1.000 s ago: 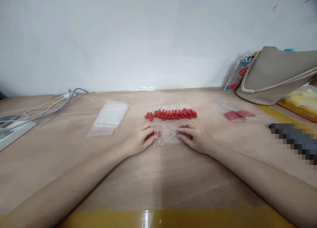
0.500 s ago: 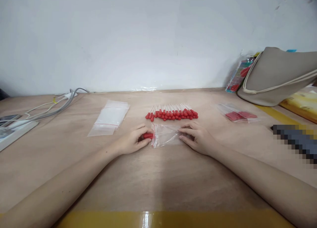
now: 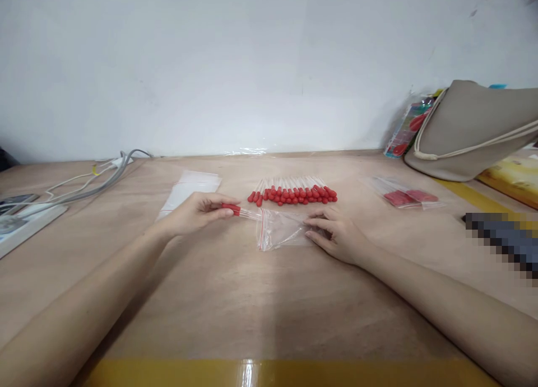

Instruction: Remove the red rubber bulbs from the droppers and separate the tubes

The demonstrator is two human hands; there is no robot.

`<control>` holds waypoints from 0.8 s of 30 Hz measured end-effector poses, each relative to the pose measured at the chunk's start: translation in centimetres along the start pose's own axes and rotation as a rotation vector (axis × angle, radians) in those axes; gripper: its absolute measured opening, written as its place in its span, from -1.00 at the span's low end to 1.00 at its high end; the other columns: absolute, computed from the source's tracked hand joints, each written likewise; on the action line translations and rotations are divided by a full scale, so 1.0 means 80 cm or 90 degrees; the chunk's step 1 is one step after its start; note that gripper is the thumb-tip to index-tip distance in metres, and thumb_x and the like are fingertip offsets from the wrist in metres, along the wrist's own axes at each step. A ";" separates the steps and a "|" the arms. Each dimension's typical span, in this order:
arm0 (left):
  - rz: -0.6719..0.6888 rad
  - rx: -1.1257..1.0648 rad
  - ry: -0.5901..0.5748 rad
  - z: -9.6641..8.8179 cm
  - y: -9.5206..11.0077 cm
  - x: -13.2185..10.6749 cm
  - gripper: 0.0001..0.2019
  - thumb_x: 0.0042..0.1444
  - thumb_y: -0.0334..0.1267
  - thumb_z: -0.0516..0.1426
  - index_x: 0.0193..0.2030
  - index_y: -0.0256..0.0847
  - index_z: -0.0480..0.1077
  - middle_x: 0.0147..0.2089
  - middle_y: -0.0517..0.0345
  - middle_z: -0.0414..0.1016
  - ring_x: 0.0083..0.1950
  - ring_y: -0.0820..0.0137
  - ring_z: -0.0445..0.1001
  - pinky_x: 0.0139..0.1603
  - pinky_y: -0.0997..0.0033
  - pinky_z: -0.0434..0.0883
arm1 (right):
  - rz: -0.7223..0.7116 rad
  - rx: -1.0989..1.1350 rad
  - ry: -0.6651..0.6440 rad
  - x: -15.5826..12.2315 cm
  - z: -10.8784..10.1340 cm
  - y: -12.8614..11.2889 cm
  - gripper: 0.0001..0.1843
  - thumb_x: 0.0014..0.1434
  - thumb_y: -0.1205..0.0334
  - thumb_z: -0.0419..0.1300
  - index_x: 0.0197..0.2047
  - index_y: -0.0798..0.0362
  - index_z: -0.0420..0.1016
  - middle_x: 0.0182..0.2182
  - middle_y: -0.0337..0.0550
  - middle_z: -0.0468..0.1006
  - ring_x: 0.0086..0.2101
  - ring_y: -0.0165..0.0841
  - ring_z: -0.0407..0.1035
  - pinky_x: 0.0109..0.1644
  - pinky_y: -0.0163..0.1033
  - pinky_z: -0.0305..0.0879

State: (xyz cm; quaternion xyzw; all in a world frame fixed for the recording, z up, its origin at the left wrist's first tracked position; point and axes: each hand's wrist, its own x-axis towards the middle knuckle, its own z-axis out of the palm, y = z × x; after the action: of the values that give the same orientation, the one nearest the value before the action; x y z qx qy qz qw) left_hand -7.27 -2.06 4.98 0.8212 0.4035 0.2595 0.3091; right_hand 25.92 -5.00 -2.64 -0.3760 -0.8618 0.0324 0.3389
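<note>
My left hand (image 3: 205,212) pinches several droppers (image 3: 231,208) by their red bulbs, left of a clear zip bag (image 3: 281,230). Their thin clear stems point right and reach the bag's mouth, which has a red line along it. Whether the tips are inside or above the mouth I cannot tell. On the bag's right end, my right hand (image 3: 332,230) grips the plastic between thumb and fingers, resting on the table. Just behind the bag lies a row of more droppers (image 3: 294,194), red bulbs toward me.
Flat zip bags (image 3: 191,185) lie behind my left hand. At the right are bags with red pieces (image 3: 409,197), a blurred dark object (image 3: 500,241), a grey drawstring bag (image 3: 474,129) and a colourful package (image 3: 407,126). Cables (image 3: 105,177) and a power strip (image 3: 33,224) sit left.
My left hand has moved left and slightly away from me with the droppers, and their stems now show between it and the bag. My right hand has stayed on the bag.
</note>
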 end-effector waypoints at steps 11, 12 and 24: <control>0.121 0.299 0.407 0.014 -0.003 0.032 -0.85 0.12 -0.22 0.08 -0.20 -0.22 0.35 -0.23 0.12 0.51 -0.21 0.41 0.50 -0.16 0.43 0.46 | -0.015 0.008 0.028 0.000 0.003 0.002 -0.75 0.12 0.23 0.11 -0.13 0.07 0.46 -0.15 0.01 0.38 -0.17 -0.27 0.33 -0.12 -0.11 0.35; 0.159 0.362 0.397 0.024 -0.009 0.041 -0.86 0.15 -0.25 0.04 -0.20 -0.21 0.36 -0.21 0.12 0.51 -0.20 0.41 0.50 -0.16 0.44 0.44 | -0.015 0.008 0.030 0.000 0.003 0.002 -0.75 0.12 0.23 0.11 -0.13 0.07 0.46 -0.15 0.01 0.38 -0.18 -0.27 0.34 -0.12 -0.11 0.35; 0.242 0.468 0.178 0.069 -0.025 0.088 -0.81 0.16 -0.34 0.02 -0.13 -0.18 0.41 -0.13 0.08 0.49 -0.11 0.35 0.47 -0.09 0.38 0.38 | -0.004 0.014 0.014 0.000 0.002 0.000 -0.74 0.12 0.23 0.11 -0.12 0.09 0.45 -0.16 0.01 0.39 -0.17 -0.27 0.32 -0.11 -0.12 0.33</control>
State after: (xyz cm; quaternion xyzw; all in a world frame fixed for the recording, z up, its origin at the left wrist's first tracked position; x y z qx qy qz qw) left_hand -0.77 3.06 1.09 0.8933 0.3485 0.2597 -0.1147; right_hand 25.85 -4.96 -2.74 -0.3701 -0.8586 0.0367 0.3528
